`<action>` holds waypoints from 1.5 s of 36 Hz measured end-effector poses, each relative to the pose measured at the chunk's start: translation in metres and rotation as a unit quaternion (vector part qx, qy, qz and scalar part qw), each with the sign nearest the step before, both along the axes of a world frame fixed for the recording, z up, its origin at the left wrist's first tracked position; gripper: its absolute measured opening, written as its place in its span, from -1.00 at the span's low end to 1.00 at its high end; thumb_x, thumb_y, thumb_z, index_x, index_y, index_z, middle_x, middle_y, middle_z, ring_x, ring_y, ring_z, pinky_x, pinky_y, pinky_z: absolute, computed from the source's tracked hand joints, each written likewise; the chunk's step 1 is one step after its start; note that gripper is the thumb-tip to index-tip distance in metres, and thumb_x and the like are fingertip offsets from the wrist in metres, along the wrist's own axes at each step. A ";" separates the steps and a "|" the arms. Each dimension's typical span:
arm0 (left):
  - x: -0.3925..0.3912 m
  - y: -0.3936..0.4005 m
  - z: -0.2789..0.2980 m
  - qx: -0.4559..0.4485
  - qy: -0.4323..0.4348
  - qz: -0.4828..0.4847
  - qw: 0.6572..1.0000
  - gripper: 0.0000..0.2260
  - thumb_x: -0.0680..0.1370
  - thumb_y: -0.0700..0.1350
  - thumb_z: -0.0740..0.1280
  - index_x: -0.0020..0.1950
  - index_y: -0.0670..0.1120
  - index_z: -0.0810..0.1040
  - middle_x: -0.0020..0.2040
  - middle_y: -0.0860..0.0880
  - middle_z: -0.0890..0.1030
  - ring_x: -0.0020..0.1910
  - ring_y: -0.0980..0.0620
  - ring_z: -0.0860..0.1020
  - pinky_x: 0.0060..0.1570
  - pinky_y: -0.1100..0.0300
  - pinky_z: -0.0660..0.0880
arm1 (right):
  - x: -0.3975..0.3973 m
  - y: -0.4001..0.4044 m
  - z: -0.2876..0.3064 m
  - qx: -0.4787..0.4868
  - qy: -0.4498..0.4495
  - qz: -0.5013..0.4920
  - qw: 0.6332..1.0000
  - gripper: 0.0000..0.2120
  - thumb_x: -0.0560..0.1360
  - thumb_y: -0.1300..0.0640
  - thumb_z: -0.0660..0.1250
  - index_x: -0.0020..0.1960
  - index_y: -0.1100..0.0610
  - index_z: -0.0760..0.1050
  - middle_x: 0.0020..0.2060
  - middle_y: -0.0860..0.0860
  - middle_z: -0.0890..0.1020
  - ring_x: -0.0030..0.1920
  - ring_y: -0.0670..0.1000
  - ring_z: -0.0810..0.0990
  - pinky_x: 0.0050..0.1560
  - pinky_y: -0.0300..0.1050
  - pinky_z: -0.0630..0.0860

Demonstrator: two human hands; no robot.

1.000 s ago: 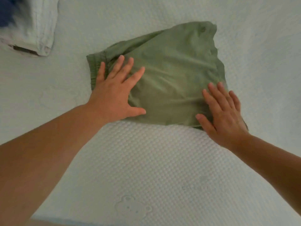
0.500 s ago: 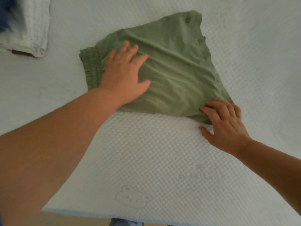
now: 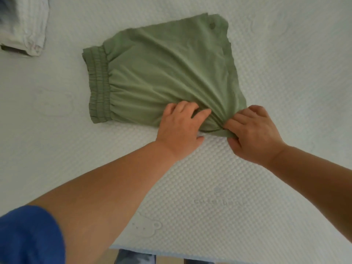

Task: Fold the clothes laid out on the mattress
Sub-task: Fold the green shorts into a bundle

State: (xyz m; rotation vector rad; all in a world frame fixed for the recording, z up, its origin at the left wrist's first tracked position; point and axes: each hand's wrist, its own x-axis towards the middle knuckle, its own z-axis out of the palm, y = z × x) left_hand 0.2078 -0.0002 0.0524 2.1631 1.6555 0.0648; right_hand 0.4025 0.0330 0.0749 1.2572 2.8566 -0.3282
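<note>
Green shorts (image 3: 162, 73) lie folded on the white mattress (image 3: 209, 187), elastic waistband to the left. My left hand (image 3: 181, 128) is at the near right edge of the shorts, its fingers curled into the bunched fabric. Beside it, my right hand (image 3: 253, 134) pinches the near right corner of the shorts between thumb and fingers. Creases in the cloth fan out from that corner toward the far edge.
A pale folded garment (image 3: 24, 29) lies at the far left corner of the view. The mattress's near edge (image 3: 152, 252) runs along the bottom, with the floor below it. A blue sleeve (image 3: 28, 235) covers my left upper arm.
My left hand slid from the waistband side across to the near right corner and curled into the fabric. My right hand went from lying flat to pinching that corner.
</note>
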 end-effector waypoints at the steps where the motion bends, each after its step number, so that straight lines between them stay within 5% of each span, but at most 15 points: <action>1: 0.003 -0.005 0.002 0.006 -0.007 -0.018 1.000 -0.46 0.28 0.06 0.50 0.23 -0.02 0.55 0.08 -0.09 0.57 0.11 -0.11 0.51 0.13 0.02 0.33 | 0.000 -0.006 0.005 -0.016 -0.002 0.014 1.000 -0.76 0.35 0.10 0.13 -0.26 0.18 0.53 -0.41 0.08 0.53 -0.34 0.13 0.54 -0.05 0.01 0.42; 7: 0.007 -0.040 0.007 0.026 -0.066 -0.027 0.997 -0.86 0.31 -0.13 0.48 -0.14 -0.03 0.69 -0.23 -0.01 0.63 -0.22 -0.07 0.60 -0.17 0.10 0.47 | 0.008 -0.044 0.017 -0.089 -0.030 0.064 0.994 -0.80 0.36 0.09 0.16 -0.23 0.13 0.54 -0.39 0.01 0.54 -0.35 0.09 0.53 -0.12 -0.04 0.51; 9: 0.007 -0.046 0.010 0.012 -0.076 -0.019 0.997 -0.80 0.39 -0.10 0.29 -0.11 -0.02 0.69 -0.22 0.00 0.64 -0.23 -0.06 0.60 -0.18 0.11 0.48 | 0.015 -0.054 0.014 -0.098 -0.040 0.061 0.992 -0.82 0.36 0.05 0.30 -0.14 0.13 0.58 -0.32 0.00 0.58 -0.29 0.08 0.56 -0.07 -0.03 0.51; 11: 0.007 -0.050 0.013 -0.011 -0.076 -0.015 0.997 -0.69 0.41 -0.06 0.16 -0.08 -0.02 0.70 -0.20 0.01 0.65 -0.20 -0.06 0.60 -0.16 0.11 0.48 | 0.022 -0.065 0.008 -0.119 -0.072 0.051 0.989 -0.61 0.27 -0.04 0.46 0.03 0.13 0.60 -0.14 0.02 0.63 -0.14 0.09 0.61 0.03 0.01 0.51; 15: 0.007 -0.055 0.012 -0.028 -0.057 -0.023 0.998 -0.67 0.43 -0.04 0.16 -0.02 -0.03 0.69 -0.12 0.00 0.65 -0.12 -0.05 0.60 -0.06 0.06 0.47 | 0.029 -0.088 -0.005 -0.126 -0.078 0.008 0.989 -0.37 0.16 0.01 0.56 0.19 0.18 0.55 0.04 0.09 0.62 0.02 0.14 0.62 0.08 0.05 0.51; 22: 0.012 -0.058 0.007 0.011 -0.037 -0.039 0.999 -0.66 0.36 0.00 0.35 0.11 -0.04 0.63 -0.06 -0.05 0.61 -0.06 -0.10 0.57 0.03 0.03 0.40 | 0.023 -0.088 -0.009 -0.170 0.067 -0.162 0.970 -0.69 0.24 0.28 0.34 -0.01 0.24 0.57 -0.16 0.12 0.64 -0.14 0.20 0.61 -0.10 0.01 0.53; 29: 0.027 -0.052 0.008 0.007 -0.074 -0.049 0.996 -0.74 0.39 -0.03 0.20 -0.20 -0.11 0.64 -0.28 -0.08 0.59 -0.27 -0.11 0.57 -0.18 0.07 0.48 | 0.030 -0.070 0.005 -0.210 0.126 -0.191 0.951 -0.76 0.31 0.28 0.23 -0.07 0.21 0.59 -0.20 0.06 0.61 -0.18 0.10 0.54 -0.15 -0.15 0.39; 33: 0.035 -0.045 0.012 -0.070 -0.108 0.068 0.989 -0.66 0.45 0.04 0.11 -0.20 -0.12 0.61 -0.27 -0.10 0.59 -0.22 -0.14 0.54 -0.19 0.07 0.39 | 0.038 -0.072 0.004 -0.229 0.128 -0.250 0.932 -0.78 0.41 0.27 0.33 0.05 0.15 0.55 -0.11 -0.03 0.56 -0.08 0.01 0.50 -0.10 -0.21 0.40; 36: 0.040 -0.038 0.009 -0.099 -0.154 0.180 0.966 -0.70 0.53 -0.01 0.15 -0.23 -0.18 0.52 -0.27 -0.15 0.59 -0.22 -0.20 0.52 -0.23 0.02 0.38 | 0.038 -0.078 0.003 -0.260 0.153 -0.370 0.879 -0.58 0.43 -0.08 0.32 0.24 0.03 0.40 0.05 -0.17 0.44 0.02 -0.16 0.44 -0.04 -0.30 0.37; 39: 0.042 -0.025 0.003 -0.117 -0.159 0.239 0.951 -0.70 0.60 -0.02 0.18 -0.28 -0.14 0.40 -0.16 -0.24 0.60 -0.15 -0.25 0.52 -0.24 0.04 0.32 | 0.037 -0.081 0.001 -0.287 0.191 -0.437 0.831 -0.26 0.30 -0.24 0.36 0.39 0.01 0.25 0.17 -0.19 0.35 0.11 -0.19 0.41 0.10 -0.15 0.42; 43: 0.038 0.003 -0.003 -0.158 -0.135 0.234 0.950 -0.65 0.62 0.04 0.12 -0.27 -0.13 0.41 -0.04 -0.28 0.59 -0.04 -0.26 0.52 -0.19 0.05 0.30 | 0.033 -0.072 -0.006 -0.291 0.139 -0.327 0.888 0.10 0.21 -0.26 0.46 0.53 -0.01 -0.08 0.40 -0.08 0.18 0.35 -0.12 0.17 0.32 -0.19 0.16; 45: 0.036 0.015 -0.001 -0.172 -0.138 0.209 0.953 -0.65 0.62 0.05 0.11 -0.31 -0.09 0.36 -0.05 -0.27 0.58 -0.04 -0.24 0.52 -0.17 0.06 0.32 | 0.027 -0.061 -0.014 -0.300 0.135 -0.320 0.889 0.15 0.22 -0.23 0.48 0.53 -0.02 -0.19 0.45 -0.06 0.10 0.40 -0.09 0.09 0.35 -0.19 0.08; 49: 0.035 0.032 0.002 -0.179 -0.145 0.188 0.955 -0.66 0.62 0.05 0.09 -0.30 -0.06 0.34 -0.01 -0.26 0.58 -0.01 -0.21 0.51 -0.10 0.05 0.35 | 0.015 -0.027 -0.023 -0.321 0.211 -0.419 0.823 -0.10 0.30 -0.15 0.48 0.49 -0.01 0.10 0.30 -0.06 0.33 0.26 -0.05 0.36 0.17 -0.17 0.34; 52: 0.032 0.040 0.001 -0.166 -0.139 0.198 0.956 -0.64 0.63 0.08 0.05 -0.29 -0.06 0.34 -0.07 -0.16 0.57 -0.07 -0.15 0.49 -0.13 0.08 0.32 | 0.012 -0.013 -0.024 -0.275 0.203 -0.416 0.843 -0.39 0.33 -0.13 0.45 0.31 -0.04 0.34 0.08 -0.15 0.39 0.04 -0.13 0.42 -0.05 -0.29 0.31; 54: 0.031 0.041 0.000 -0.155 -0.139 0.204 0.957 -0.62 0.63 0.09 0.06 -0.35 -0.04 0.32 -0.24 -0.05 0.50 -0.15 -0.11 0.45 -0.19 0.10 0.29 | 0.010 -0.011 -0.025 -0.290 0.229 -0.429 0.824 -0.59 0.36 -0.12 0.43 0.14 -0.06 0.42 0.02 -0.14 0.46 -0.04 -0.13 0.48 -0.14 -0.32 0.36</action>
